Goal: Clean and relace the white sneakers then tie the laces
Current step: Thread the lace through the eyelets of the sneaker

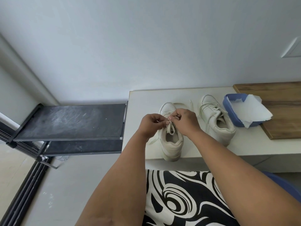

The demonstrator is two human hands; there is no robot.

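Observation:
Two white sneakers stand on a white low bench point(203, 149), heels toward me. Over the left sneaker point(171, 144) both hands work the lace point(170, 129). My left hand point(152, 123) pinches a strand of lace at the shoe's top eyelets. My right hand point(184, 121) pinches the lace from the other side, fingers curled. A short loop of lace hangs over the tongue, and loose lace ends trail left and toward the toe. The right sneaker point(215, 119) stands laced, untouched.
A blue plastic tub point(231, 111) holding a white paper towel point(250, 110) sits beside the right sneaker, partly on a wooden board point(283, 115). A dusty black shoe rack point(71, 121) adjoins the bench's left end. Black-and-white patterned fabric point(179, 201) covers my lap.

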